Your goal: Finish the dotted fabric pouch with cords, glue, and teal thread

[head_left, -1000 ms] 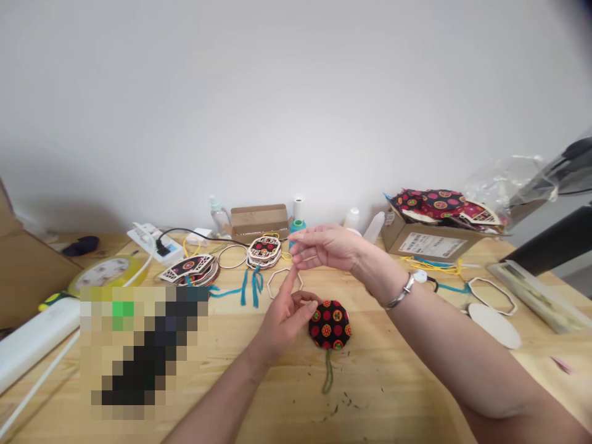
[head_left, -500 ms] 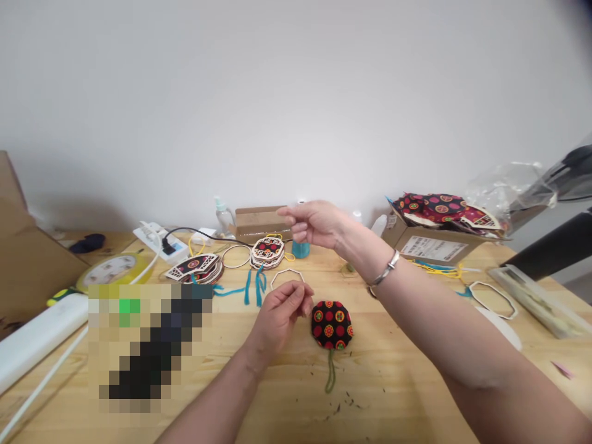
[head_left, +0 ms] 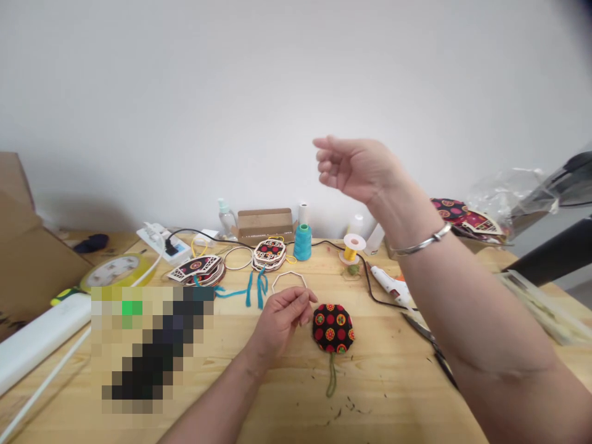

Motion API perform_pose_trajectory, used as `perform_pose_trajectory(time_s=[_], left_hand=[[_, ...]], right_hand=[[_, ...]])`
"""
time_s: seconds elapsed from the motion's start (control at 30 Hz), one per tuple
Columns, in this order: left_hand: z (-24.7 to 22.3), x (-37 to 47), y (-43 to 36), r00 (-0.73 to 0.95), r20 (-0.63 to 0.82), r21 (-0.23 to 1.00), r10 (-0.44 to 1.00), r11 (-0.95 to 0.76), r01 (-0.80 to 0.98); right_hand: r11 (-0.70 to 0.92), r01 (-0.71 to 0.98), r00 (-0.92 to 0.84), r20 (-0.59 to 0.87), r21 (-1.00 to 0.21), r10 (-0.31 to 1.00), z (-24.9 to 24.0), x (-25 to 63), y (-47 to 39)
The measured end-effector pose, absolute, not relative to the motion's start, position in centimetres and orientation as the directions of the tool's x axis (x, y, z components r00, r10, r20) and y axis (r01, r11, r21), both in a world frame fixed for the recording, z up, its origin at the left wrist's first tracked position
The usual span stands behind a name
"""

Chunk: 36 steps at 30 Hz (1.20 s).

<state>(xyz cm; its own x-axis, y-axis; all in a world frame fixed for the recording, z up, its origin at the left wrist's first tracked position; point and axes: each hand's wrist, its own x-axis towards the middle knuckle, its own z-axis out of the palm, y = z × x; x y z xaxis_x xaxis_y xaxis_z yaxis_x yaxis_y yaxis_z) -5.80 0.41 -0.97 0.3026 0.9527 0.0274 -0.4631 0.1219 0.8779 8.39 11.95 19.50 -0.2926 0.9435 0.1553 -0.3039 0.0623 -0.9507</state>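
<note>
Fabric disc (head_left: 333, 328), floral-patterned, lies just beside your pinched left hand (head_left: 283, 313); your raised right hand (head_left: 354, 166) is curled closed; what either holds, I cannot tell.

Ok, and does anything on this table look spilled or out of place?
Small dark scraps lie scattered on the table near the green cord loop of the patterned fabric piece; they look like stray litter. No liquid spill shows. The pixelated patch at left hides what is there.
</note>
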Motion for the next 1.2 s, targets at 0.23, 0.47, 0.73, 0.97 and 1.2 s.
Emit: perform_pose_trajectory(time_s=[0.23, 0.47, 0.73, 0.97, 1.2], left_hand=[[-0.8, -6.0, 0.5, 0.241, -0.099, 0.911, 0.966, 0.185, -0.368], [-0.2, -5.5, 0.3, 0.327, -0.255, 0.927, 0.91, 0.327, -0.187], [0.4, -4.8, -0.6, 0.435, -0.35, 0.91, 0.829, 0.411, -0.05], [1.7, -4.9, -1.8, 0.388, -0.503, 0.834, 0.773, 0.551, -0.017], [0.8, -6.9, -3.4, 0.247, -0.46, 0.886, 0.853, 0.46, 0.06]], right_hand=[[0.328, 0.463, -0.217, 0.253, -0.823, 0.943, 19.1, 14.2, 8.3], [0.463, 0.823, -0.365, 0.32, -0.328, 0.875, 9.5, 14.0, 3.9], [0.448, 0.311, -0.703, 0.115, -0.838, 0.702, 3.9, 11.5, 0.9], [0.293, 0.504, -0.557, -0.047, -0.812, 0.829, 3.1, 12.9, 1.7], [0.238, 0.495, -0.479, -0.034, -0.836, 0.877, 4.4, 14.8, 1.9]])
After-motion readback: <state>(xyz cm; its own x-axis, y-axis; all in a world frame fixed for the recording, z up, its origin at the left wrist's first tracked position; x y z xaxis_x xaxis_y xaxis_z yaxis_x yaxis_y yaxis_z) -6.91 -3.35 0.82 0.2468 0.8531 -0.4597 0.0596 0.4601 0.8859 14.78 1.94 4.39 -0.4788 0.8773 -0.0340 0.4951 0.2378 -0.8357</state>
